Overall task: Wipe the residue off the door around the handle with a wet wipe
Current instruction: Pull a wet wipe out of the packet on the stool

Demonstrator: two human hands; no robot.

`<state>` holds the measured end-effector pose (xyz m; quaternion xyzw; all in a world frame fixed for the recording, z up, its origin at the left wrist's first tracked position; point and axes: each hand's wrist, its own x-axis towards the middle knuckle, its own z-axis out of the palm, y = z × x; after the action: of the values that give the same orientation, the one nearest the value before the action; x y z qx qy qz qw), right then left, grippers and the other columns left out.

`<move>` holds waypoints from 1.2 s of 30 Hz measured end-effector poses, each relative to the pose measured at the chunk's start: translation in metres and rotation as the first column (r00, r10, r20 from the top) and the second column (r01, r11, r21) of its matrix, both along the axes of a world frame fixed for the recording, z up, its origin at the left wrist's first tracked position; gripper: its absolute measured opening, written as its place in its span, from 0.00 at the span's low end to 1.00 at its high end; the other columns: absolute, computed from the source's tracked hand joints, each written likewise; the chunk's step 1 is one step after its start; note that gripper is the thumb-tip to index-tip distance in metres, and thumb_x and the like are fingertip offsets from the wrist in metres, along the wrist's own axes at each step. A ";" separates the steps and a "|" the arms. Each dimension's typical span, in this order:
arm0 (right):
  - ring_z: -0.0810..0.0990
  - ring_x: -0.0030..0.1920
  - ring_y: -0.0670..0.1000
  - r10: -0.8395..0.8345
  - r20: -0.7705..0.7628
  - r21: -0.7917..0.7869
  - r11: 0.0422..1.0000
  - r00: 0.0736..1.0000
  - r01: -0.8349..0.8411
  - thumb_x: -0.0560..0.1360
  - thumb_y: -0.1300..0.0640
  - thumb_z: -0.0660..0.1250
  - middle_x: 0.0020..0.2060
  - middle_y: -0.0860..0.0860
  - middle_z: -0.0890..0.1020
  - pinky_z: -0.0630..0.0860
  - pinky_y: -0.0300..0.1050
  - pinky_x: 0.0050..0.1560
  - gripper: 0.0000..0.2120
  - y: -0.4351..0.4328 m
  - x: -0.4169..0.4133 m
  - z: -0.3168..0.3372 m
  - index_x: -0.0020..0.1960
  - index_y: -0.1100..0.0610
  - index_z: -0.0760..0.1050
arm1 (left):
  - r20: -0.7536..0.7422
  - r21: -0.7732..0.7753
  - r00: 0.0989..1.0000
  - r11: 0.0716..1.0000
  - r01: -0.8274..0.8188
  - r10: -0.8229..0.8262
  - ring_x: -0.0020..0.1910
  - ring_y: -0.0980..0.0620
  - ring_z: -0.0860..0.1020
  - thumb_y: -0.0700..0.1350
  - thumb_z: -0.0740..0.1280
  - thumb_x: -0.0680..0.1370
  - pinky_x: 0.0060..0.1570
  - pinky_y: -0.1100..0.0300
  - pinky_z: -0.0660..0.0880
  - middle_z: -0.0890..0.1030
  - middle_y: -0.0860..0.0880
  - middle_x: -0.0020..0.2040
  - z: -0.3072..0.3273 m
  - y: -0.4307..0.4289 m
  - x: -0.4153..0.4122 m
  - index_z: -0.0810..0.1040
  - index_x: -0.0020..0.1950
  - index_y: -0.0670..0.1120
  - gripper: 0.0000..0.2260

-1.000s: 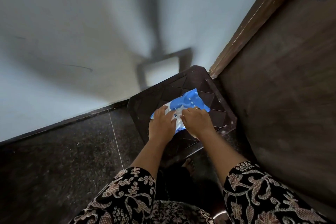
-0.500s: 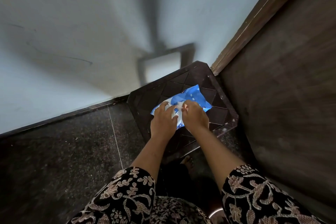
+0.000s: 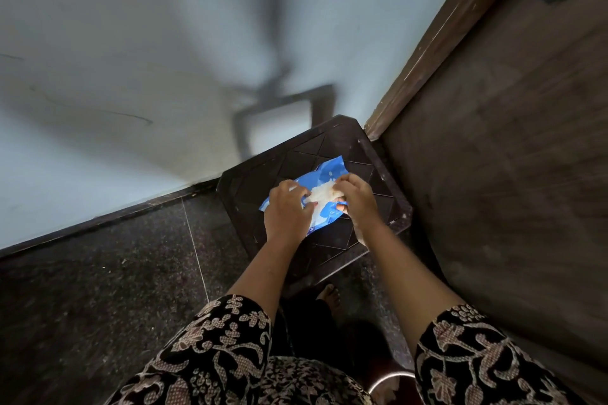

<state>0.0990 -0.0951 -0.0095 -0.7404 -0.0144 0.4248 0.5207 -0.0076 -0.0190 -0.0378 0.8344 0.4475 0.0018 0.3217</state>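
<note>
Now a wipe has risen from the pack, pinched between left hand and right hand; stool abuts door, floor open leftward.

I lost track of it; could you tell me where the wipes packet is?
In the head view, the blue wipes packet lies on the dark stool, beneath both hands.

A single view is given, taken from a wide-angle camera worn on the head and aimed steeply down and forward. The dark bench is seen from close above, just past frame centre toward 1 o'clock. The pale wall fills 10 to 12 o'clock (bent by the lens), the wooden door runs along 3 o'clock, the floor lies at 8 o'clock.
</note>
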 end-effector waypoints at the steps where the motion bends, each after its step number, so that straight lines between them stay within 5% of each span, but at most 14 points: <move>1: 0.73 0.36 0.48 -0.023 -0.031 0.031 0.999 0.999 0.024 0.74 0.63 0.59 0.34 0.51 0.74 0.70 0.41 0.39 0.11 0.000 0.003 0.002 0.35 0.53 0.70 | -0.015 0.026 1.000 1.000 0.001 -0.001 0.61 0.50 0.71 0.49 0.67 0.76 0.52 0.57 0.73 0.76 0.51 0.61 0.000 0.001 0.001 0.79 0.57 0.47 0.12; 6: 0.72 0.39 0.49 -0.097 -0.032 0.076 0.992 0.995 0.099 0.76 0.62 0.57 0.39 0.51 0.73 0.73 0.46 0.45 0.09 -0.003 0.009 0.003 0.40 0.51 0.69 | -0.066 0.101 0.995 0.991 0.086 -0.079 0.62 0.50 0.72 0.50 0.67 0.76 0.50 0.57 0.74 0.76 0.50 0.62 0.001 0.000 0.004 0.80 0.56 0.45 0.13; 11: 0.71 0.42 0.49 -0.272 -0.110 0.146 0.947 0.956 0.286 0.78 0.60 0.54 0.42 0.50 0.72 0.70 0.43 0.38 0.10 -0.003 0.013 0.001 0.41 0.49 0.67 | -0.121 0.066 0.985 0.989 0.134 -0.125 0.62 0.50 0.71 0.48 0.68 0.76 0.54 0.55 0.73 0.76 0.52 0.62 -0.005 0.007 -0.001 0.81 0.53 0.46 0.09; 17: 0.73 0.41 0.50 -0.230 -0.261 0.179 0.943 0.938 0.281 0.79 0.60 0.52 0.41 0.52 0.73 0.72 0.41 0.33 0.11 0.000 0.013 -0.002 0.41 0.50 0.67 | 0.094 -0.063 0.986 0.988 0.144 -0.138 0.65 0.48 0.70 0.44 0.69 0.75 0.60 0.54 0.70 0.76 0.52 0.65 0.000 0.010 0.010 0.72 0.67 0.51 0.20; 22: 0.77 0.43 0.52 -0.341 -0.489 0.188 0.857 0.803 0.479 0.79 0.57 0.53 0.43 0.53 0.78 0.73 0.45 0.39 0.10 0.000 0.017 0.004 0.42 0.50 0.70 | -0.032 0.060 0.965 0.963 0.261 -0.259 0.64 0.47 0.69 0.40 0.64 0.78 0.56 0.54 0.71 0.75 0.50 0.66 -0.001 0.013 0.016 0.77 0.63 0.43 0.14; 26: 0.79 0.47 0.56 -0.433 -0.562 0.232 0.736 0.705 0.636 0.77 0.56 0.52 0.43 0.56 0.84 0.72 0.45 0.42 0.09 -0.005 0.034 0.013 0.41 0.51 0.68 | 0.059 -0.140 0.996 0.988 0.071 -0.063 0.59 0.44 0.74 0.44 0.63 0.78 0.55 0.50 0.74 0.80 0.47 0.57 -0.006 0.019 0.015 0.79 0.56 0.41 0.11; 29: 0.80 0.45 0.57 -0.451 -0.595 0.270 0.667 0.665 0.694 0.75 0.55 0.51 0.36 0.56 0.85 0.72 0.46 0.44 0.11 -0.014 0.046 0.022 0.36 0.53 0.68 | 0.181 -0.571 0.935 0.806 -0.153 0.306 0.46 0.46 0.76 0.45 0.61 0.79 0.50 0.52 0.73 0.78 0.48 0.43 0.016 0.026 0.015 0.77 0.51 0.44 0.07; 32: 0.80 0.42 0.54 -0.476 -0.616 0.263 0.627 0.628 0.733 0.76 0.49 0.57 0.29 0.52 0.81 0.73 0.46 0.43 0.18 -0.018 0.053 0.032 0.30 0.54 0.68 | 0.141 -0.891 0.744 0.410 -0.192 0.653 0.44 0.47 0.79 0.45 0.55 0.82 0.53 0.53 0.75 0.81 0.50 0.38 0.045 0.033 0.021 0.73 0.50 0.42 0.10; 34: 0.80 0.36 0.50 -0.468 -0.552 0.250 0.697 0.690 0.672 0.75 0.48 0.64 0.25 0.48 0.78 0.75 0.45 0.41 0.20 -0.018 0.053 0.043 0.27 0.54 0.68 | 0.137 -0.961 0.693 0.264 -0.080 0.707 0.42 0.49 0.84 0.44 0.55 0.81 0.50 0.57 0.79 0.85 0.49 0.35 0.060 0.036 0.027 0.74 0.44 0.42 0.12; 36: 0.79 0.33 0.49 -0.356 -0.351 0.264 0.850 0.866 0.456 0.74 0.54 0.68 0.25 0.49 0.77 0.76 0.44 0.38 0.16 -0.018 0.052 0.055 0.29 0.55 0.70 | 0.171 -0.975 0.692 0.221 0.017 0.701 0.38 0.50 0.84 0.44 0.56 0.80 0.45 0.58 0.81 0.84 0.48 0.32 0.081 0.036 0.034 0.74 0.39 0.42 0.13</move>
<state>0.1513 -0.1128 0.0455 -0.5555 0.1476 0.3982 0.7149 0.0268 0.0169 0.0429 0.3051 0.4208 0.0801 0.8505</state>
